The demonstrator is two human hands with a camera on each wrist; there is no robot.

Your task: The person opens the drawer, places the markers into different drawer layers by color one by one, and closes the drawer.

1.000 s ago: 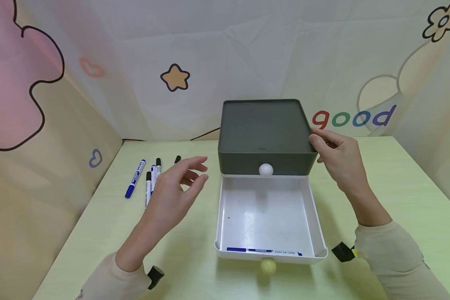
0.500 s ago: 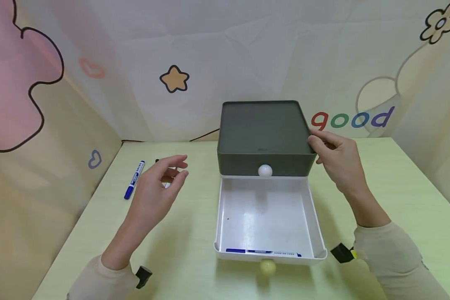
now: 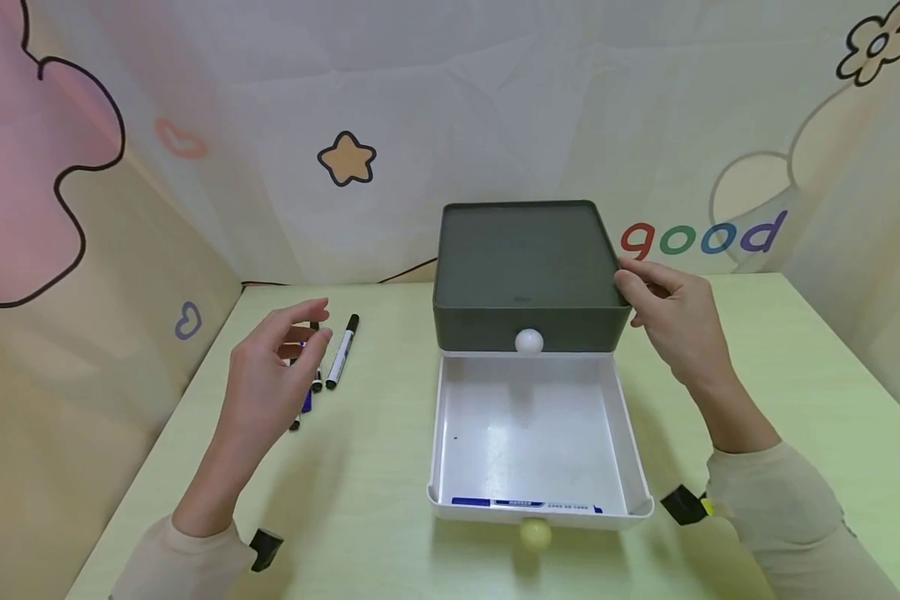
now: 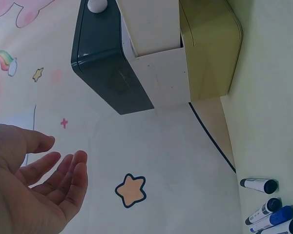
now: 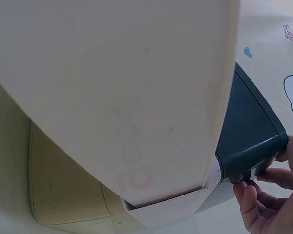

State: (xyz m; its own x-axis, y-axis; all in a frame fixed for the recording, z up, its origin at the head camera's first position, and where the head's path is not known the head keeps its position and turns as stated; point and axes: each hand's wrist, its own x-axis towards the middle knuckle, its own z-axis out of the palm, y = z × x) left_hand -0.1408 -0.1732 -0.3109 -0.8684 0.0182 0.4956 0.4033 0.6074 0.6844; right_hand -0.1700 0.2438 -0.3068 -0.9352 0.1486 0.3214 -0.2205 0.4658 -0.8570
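While the dark box (image 3: pixel 523 258) is pinched at its edge by the right hand (image 3: pixel 678 325), the markers (image 3: pixel 342 353) on the counter (image 3: pixel 382 467) could be scattered if brushed by the left hand (image 3: pixel 264 375), whose parted, empty fingers are held above.

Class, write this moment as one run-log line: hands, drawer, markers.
left hand: empty, near markers | right hand: holds right edge of gray box | white drawer: pulled out, blue marker inside

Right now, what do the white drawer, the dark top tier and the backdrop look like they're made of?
White drawer: probably moulded plastic, fairly glossy, given its bright reflections and rounded front corners. Dark top tier: likely plastic, satin, with an even colour and soft sheen. Backdrop: perhaps matte fabric, judging by its creases; could be vinyl.
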